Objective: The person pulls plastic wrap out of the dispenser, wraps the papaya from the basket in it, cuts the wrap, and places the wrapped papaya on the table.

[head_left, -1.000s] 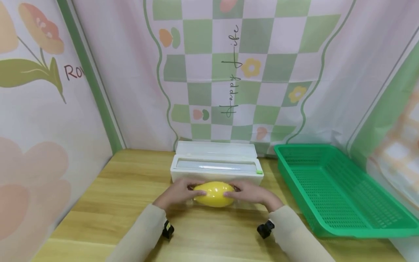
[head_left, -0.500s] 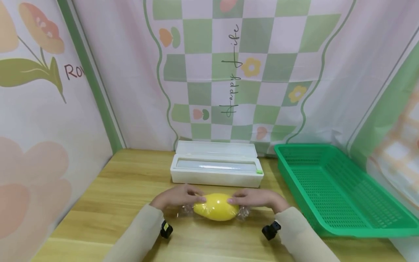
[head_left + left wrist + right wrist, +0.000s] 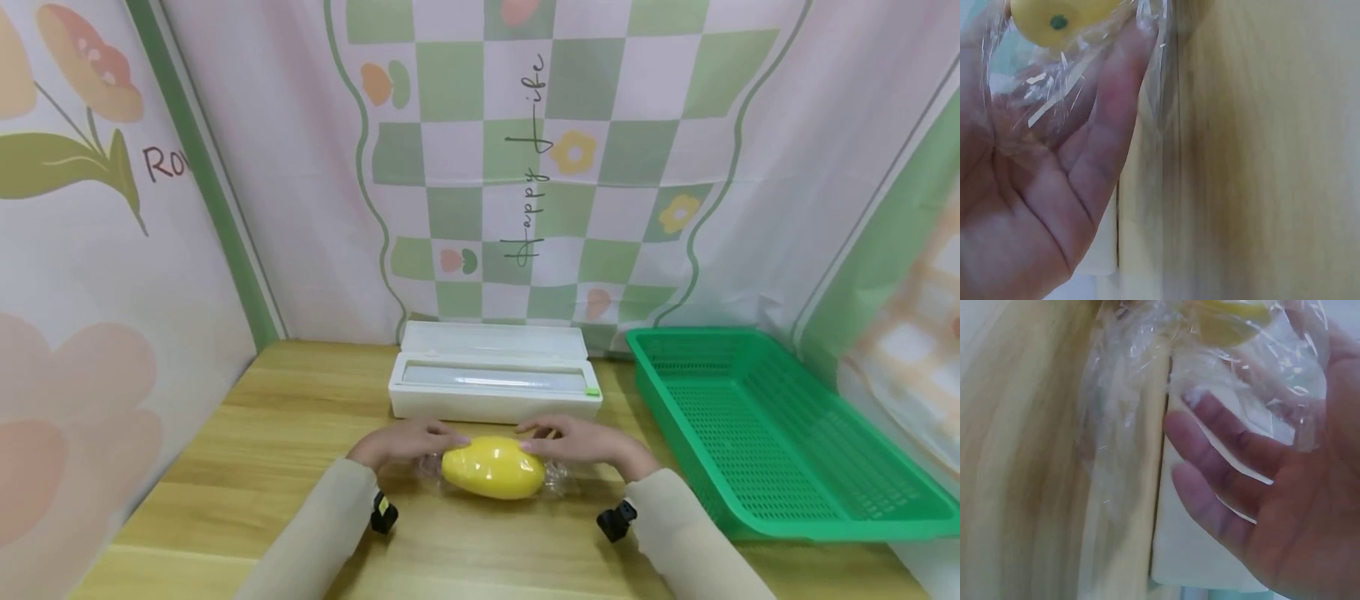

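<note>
A glossy yellow mango (image 3: 492, 471) lies crosswise in front of me, wrapped in clear cling film (image 3: 557, 477) that sticks out crumpled at both ends. My left hand (image 3: 405, 440) holds its left end, thumb on top and fingers behind it. At the other end my right hand (image 3: 585, 439) holds the mango, with its thumb on the upper side; some of its fingers are bent and spread apart in the right wrist view. A green stem spot (image 3: 1059, 22) shows through the film in the left wrist view. The mango's far side is hidden.
Just behind the hands stands a white cling film dispenser (image 3: 495, 407), lid raised, a roll inside. A green plastic basket (image 3: 727, 508) sits on the right of the wooden table (image 3: 225, 467). A patterned curtain (image 3: 315, 167) hangs at the back.
Both hands brought the mango from close against the dispenser towards me, then slightly back. Its twisted film ends came into view, and the right hand's fingers have lifted a little.
</note>
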The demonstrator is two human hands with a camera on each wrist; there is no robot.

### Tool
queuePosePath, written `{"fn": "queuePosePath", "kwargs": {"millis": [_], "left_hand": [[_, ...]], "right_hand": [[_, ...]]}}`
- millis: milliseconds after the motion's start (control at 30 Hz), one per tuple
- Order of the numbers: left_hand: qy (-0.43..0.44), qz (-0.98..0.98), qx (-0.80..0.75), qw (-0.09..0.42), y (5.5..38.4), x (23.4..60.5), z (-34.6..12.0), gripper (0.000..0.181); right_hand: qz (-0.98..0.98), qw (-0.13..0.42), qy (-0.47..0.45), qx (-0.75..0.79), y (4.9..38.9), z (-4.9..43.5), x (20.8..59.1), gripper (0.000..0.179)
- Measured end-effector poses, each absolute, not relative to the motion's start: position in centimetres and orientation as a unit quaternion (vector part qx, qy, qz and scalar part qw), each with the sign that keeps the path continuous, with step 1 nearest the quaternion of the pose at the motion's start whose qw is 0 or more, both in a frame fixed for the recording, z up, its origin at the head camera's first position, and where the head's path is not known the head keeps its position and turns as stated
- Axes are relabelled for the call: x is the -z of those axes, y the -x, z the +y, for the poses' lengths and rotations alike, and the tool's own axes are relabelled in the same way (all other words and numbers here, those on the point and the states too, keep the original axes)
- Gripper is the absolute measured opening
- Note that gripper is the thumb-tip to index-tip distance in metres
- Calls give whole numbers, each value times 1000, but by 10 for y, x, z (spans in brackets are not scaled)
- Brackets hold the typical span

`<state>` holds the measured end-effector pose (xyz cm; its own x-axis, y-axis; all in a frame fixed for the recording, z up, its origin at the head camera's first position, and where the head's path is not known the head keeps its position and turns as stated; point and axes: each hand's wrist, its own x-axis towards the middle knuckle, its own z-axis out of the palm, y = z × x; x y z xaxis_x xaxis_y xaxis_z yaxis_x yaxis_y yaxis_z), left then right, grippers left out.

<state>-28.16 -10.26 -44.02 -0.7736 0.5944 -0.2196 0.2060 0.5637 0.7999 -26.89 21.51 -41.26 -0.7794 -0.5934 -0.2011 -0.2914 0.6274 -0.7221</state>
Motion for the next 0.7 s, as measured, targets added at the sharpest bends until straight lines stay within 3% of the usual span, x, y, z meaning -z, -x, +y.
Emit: {"fn": "queuePosePath", "kwargs": {"millis": [200,433,700], "left_hand": [[-230,846,-432,212,288,443,-101,43],[-269,834,-453,166,290,449,-104,35],[-275,829,-443,203,282,446,-109,41]], "right_hand": [[856,192,296,377,277,212,410,44],[847,203,306,385,277,212,411,36],[837,239,277,407,275,206,417,51]]}}
